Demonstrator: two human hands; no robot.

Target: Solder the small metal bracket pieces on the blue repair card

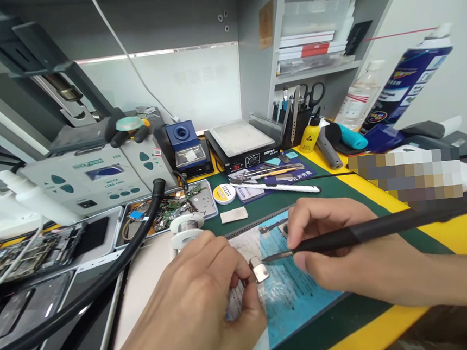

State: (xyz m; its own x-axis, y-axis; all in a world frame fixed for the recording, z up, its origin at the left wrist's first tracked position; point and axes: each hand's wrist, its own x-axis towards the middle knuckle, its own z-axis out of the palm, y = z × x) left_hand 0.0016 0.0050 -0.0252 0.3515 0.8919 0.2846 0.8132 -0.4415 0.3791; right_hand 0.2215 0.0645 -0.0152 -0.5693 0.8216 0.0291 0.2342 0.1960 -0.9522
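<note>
My left hand (pixel 215 291) pinches a small silver metal part (pixel 260 270) between thumb and fingers, just above a blue-and-white printed sheet (pixel 301 294). In my right hand (pixel 332 226) is a soldering iron (pixel 341 236), gripped like a pen by its black handle. Its pointed tip reaches left to the upper edge of the silver part; whether it touches cannot be made out. A small flat metal piece (pixel 273 225) lies on the sheet beyond my right fingers. The solder spool (pixel 187 228) stands behind my left hand.
A thick black hose (pixel 142 248) crosses the left side over phone parts. Behind are a grey hot-air station (pixel 94 176), a blue iron stand (pixel 184 146) and a black hot plate (pixel 239 142). A white-handled tool (pixel 283 187) lies on the green mat (pixel 418 235). Bottles and a spray can (pixel 409 80) stand right.
</note>
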